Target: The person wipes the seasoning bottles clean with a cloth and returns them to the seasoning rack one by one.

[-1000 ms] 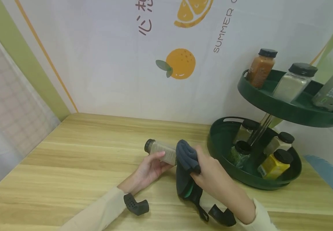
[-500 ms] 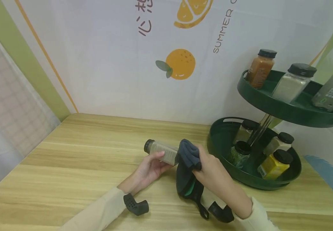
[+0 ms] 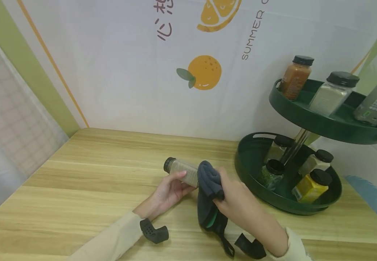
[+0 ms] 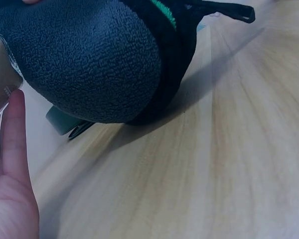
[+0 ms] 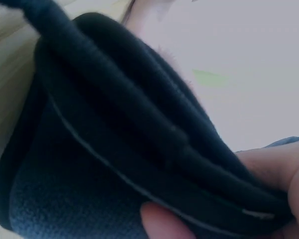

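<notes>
In the head view my left hand (image 3: 167, 195) holds a spice jar (image 3: 184, 172) of pale contents on its side above the table, black cap pointing left. A folded dark blue-grey cloth (image 3: 209, 181), gripped by my right hand (image 3: 237, 194), covers the jar's base end. Green shows at the cloth's lower edge, and a black hanging loop dangles below. The left wrist view has the clear jar's corner (image 4: 2, 74) beside the fuzzy cloth (image 4: 94, 64), with my fingers under the jar. Close up in the right wrist view, thumb and fingers pinch the layered cloth (image 5: 104, 129).
At the right stands a two-tier dark green rack (image 3: 306, 127). Its upper tray bears an orange-brown jar (image 3: 295, 79) and other jars; several more, one yellow (image 3: 310, 186), stand in the lower tray. Behind the wooden table (image 3: 77, 195) hangs a printed white curtain (image 3: 126, 79).
My right hand and the cloth shifted slightly right, then back left along the jar's end, and now cover a bit more of it. The left hand and the jar stay in place.
</notes>
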### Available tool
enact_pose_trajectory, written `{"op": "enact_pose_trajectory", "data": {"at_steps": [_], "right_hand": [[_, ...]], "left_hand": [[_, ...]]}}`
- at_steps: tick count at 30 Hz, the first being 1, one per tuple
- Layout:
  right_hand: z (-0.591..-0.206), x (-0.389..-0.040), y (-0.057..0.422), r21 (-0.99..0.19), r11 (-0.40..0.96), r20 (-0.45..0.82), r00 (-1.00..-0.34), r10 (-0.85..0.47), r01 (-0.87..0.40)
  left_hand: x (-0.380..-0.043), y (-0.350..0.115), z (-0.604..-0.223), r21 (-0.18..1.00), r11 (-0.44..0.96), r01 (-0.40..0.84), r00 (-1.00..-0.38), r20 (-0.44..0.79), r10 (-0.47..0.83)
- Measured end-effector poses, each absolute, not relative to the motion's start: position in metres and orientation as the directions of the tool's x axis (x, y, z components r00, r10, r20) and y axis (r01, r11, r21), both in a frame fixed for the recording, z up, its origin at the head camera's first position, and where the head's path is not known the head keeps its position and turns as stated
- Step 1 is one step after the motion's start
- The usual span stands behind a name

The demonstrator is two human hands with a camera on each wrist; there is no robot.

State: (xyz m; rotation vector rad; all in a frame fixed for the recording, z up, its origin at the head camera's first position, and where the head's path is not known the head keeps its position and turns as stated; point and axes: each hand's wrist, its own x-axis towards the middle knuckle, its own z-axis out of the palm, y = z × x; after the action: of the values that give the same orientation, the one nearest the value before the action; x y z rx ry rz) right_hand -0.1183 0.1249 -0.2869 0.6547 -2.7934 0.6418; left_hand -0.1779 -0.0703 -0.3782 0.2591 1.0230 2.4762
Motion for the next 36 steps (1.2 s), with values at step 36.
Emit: {"op": "enact_pose_trajectory", "data": {"at_steps": [36], "right_hand": [[-0.297,-0.121,0.127,-0.188,0.806,0.433,-0.784,-0.445,-0.562]], "left_hand": [[-0.178,-0.071,-0.378,0.710,-0.621,-0.331,-0.876,0.013,0.482]]}}
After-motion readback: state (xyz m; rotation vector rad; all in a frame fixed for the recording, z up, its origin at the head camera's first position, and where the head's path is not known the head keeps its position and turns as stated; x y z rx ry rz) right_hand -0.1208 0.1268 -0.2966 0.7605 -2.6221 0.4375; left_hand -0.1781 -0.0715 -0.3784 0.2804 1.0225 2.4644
